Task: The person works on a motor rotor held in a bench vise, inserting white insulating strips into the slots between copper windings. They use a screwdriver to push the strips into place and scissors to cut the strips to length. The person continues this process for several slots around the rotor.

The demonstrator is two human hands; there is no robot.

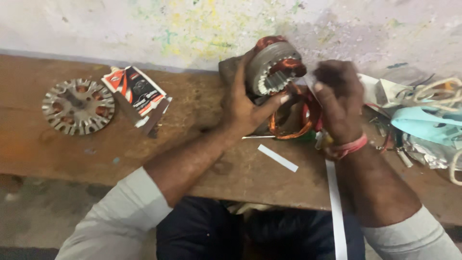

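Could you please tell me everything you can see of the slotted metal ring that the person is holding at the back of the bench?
The slotted metal ring is a grey, laminated-looking stator core with inward teeth around its central opening. Copper-coloured wire is wound through part of it, and loose loops hang below. It is tilted on edge, opening towards the camera, above the wooden bench near the wall. The left hand grips its left side; the right hand is at its right edge, blurred.

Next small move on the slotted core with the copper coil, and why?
Probably ease the right hand toward the stator core and seat what it pinches into an open slot. The left hand props the core tilted on the wooden bench, toothed bore facing the person; copper coil loops hang loose below. What the right fingers pinch is too blurred to tell.
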